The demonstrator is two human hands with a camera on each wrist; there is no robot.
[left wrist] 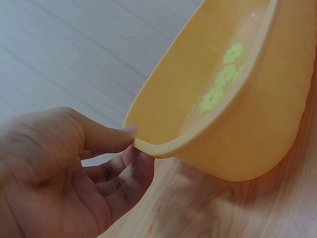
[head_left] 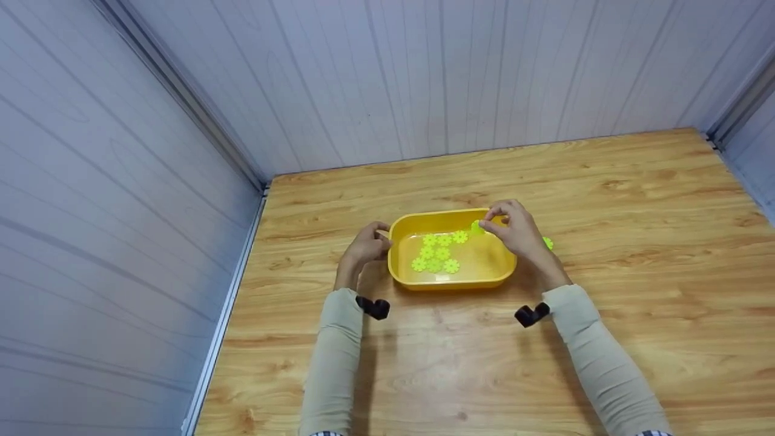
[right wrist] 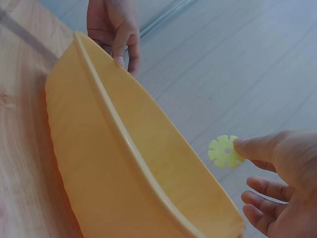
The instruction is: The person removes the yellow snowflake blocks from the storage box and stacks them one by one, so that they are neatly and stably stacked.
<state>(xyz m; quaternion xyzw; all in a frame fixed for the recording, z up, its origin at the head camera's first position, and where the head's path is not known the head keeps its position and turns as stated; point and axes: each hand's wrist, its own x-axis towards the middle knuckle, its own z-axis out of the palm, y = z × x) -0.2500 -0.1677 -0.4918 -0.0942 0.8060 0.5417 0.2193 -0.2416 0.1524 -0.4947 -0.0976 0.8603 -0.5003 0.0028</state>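
Note:
A yellow plastic basin (head_left: 451,284) stands on the wooden table, with several lime-yellow notched discs (head_left: 442,254) lying on its floor, mostly toward its left half. My left hand (head_left: 367,245) pinches the basin's left rim between thumb and fingers, as the left wrist view (left wrist: 74,168) shows closely. Over the basin's right part, my right hand (head_left: 514,230) pinches one notched disc (right wrist: 226,151) by its edge, between thumb and index finger. That disc has a small centre hole and slots around its rim. The right hand's other fingers are loosely curled.
Another lime-yellow disc (head_left: 548,243) lies on the table right of the basin, partly behind the right hand. Pale panelled walls (head_left: 424,85) border the wooden table (head_left: 636,242) at the back and sides. Black camera mounts (head_left: 531,315) sit at both wrists.

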